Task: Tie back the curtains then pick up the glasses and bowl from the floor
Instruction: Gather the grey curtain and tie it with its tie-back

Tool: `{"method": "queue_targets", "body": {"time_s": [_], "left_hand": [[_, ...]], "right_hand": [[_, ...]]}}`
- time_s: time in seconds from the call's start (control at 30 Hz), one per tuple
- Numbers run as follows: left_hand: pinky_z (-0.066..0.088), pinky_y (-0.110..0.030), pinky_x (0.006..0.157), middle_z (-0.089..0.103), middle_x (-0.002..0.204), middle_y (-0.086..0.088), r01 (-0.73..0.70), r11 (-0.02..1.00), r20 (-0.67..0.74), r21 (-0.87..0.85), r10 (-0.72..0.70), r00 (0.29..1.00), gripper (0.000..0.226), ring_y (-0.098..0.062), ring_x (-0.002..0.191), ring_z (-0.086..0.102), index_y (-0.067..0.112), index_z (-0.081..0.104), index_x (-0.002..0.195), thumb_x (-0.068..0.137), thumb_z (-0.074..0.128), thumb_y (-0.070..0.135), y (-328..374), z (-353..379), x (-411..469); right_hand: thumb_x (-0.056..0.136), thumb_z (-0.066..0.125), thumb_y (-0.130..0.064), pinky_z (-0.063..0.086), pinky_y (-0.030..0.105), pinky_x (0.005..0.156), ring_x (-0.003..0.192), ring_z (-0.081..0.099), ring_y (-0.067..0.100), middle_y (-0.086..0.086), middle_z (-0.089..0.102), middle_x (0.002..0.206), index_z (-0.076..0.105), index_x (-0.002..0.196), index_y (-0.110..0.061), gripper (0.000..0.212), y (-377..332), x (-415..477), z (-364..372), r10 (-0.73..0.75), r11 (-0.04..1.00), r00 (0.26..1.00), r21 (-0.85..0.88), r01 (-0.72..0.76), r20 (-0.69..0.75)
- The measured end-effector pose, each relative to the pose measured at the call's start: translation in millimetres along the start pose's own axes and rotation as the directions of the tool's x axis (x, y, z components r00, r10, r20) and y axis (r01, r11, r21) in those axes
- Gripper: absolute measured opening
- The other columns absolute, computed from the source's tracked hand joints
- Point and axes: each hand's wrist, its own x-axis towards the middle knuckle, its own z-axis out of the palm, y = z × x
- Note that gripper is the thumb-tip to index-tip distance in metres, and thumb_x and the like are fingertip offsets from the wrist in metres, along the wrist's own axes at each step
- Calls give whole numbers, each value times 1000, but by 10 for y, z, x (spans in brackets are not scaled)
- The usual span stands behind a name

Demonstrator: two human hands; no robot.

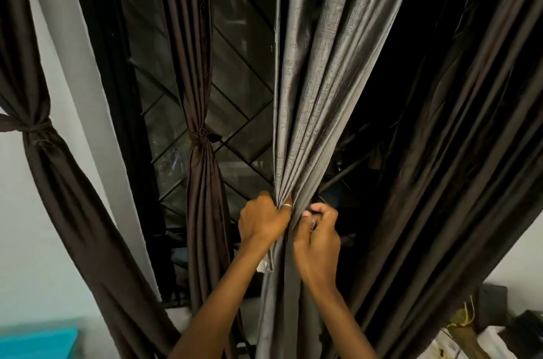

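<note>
Our left hand (263, 222) grips the grey curtain (308, 94), bunched tight in its fist. Our right hand (318, 238) curls just beside it, though we cannot tell what it pinches. We should hold the gather firm and bind it level with the tied curtain (202, 135) to the left (glasses and bowl are out of view).

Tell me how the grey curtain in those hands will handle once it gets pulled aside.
Probably floppy: the grey curtain collapses into narrow pleats where the left hand grips it. Its sheen suggests smooth cloth that may slip through a loose hold. Likely light for its size: the folds look thin.
</note>
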Motion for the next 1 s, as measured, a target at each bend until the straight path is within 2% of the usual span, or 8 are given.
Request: {"method": "queue_targets", "body": {"time_s": [0.13,0.3,0.37,0.5,0.67,0.77,0.9,1.0], "left_hand": [[53,-37,68,68,88,-9,-4,999,22,-51,5,1000,51,-35,88,66,12,59,88,94,50,62,-9,13,26],[49,-35,66,70,89,-10,-14,997,20,-73,15,1000,48,-34,87,67,10,60,88,95,51,57,10,43,43],[51,-36,65,69,83,-8,-19,995,15,-95,20,1000,48,-32,81,67,11,59,85,95,52,58,10,39,53],[57,-41,66,68,71,-5,-32,987,20,-157,36,999,51,-25,69,68,14,55,77,93,53,62,-24,26,86],[60,-46,65,72,66,-1,-48,963,74,-264,70,995,55,-18,63,72,19,57,80,86,53,73,-146,17,122],[61,-44,69,74,78,-2,-79,942,148,-327,134,980,50,-17,71,73,20,62,91,85,61,70,-195,-39,114],[56,-25,84,73,114,-1,-153,945,231,-291,224,947,42,-16,101,71,14,65,126,95,66,43,-251,-143,100],[54,-28,82,73,112,1,-275,952,161,-134,295,942,25,-17,102,69,20,70,120,100,59,30,-241,-233,52]], "right_hand": [[99,56,-12,41,15,55,67,61,8,-8,60,73,47,102,-21,13,28,33,-9,-58,996,989,-57,66,134],[97,58,-9,40,12,57,63,59,5,-12,60,74,54,98,-21,13,85,62,3,-106,991,976,-64,120,189],[98,59,-10,45,13,63,70,62,3,-11,64,81,58,101,-21,11,107,69,20,-134,986,970,-69,150,202],[96,60,-9,56,27,79,92,66,5,-10,68,100,66,110,-20,19,140,98,65,-178,974,959,-98,204,222],[94,60,-13,57,30,80,95,67,5,-9,72,107,69,123,-24,33,122,132,105,-121,979,968,-134,153,220],[94,58,-14,54,26,71,86,68,9,-7,73,98,68,126,-28,36,93,186,93,-63,983,969,-153,101,237],[96,59,-12,48,19,80,99,70,15,-4,76,110,68,130,-25,37,51,275,75,34,989,965,-149,5,259],[97,56,-18,54,28,82,96,70,22,-1,76,102,63,135,-31,41,69,282,120,66,985,959,-174,-18,275]]}}
